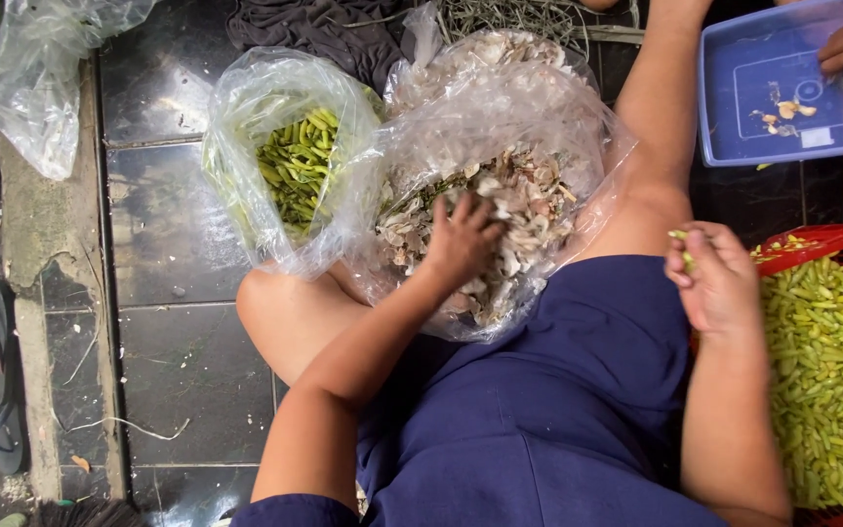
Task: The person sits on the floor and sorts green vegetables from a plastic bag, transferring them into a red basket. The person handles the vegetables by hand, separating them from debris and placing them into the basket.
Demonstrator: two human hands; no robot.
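- Left hand (462,239) spread loosely, resting in clear bag of pale husks (529,195).
- Right hand (712,278) pinched on green pod (679,237).
- Bag of green stems (295,171) part-filled.
- Red basket (817,241) heaped with pods, plenty left.

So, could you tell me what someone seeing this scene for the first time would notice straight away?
Probably the left hand plunged into a clear plastic bag of pale husks resting at the centre between the person's knees. At the right edge, a red basket heaped with yellow-green pods catches the eye, with the right hand pinching one pod beside it. Left of the husks sits another clear bag of darker green pieces.
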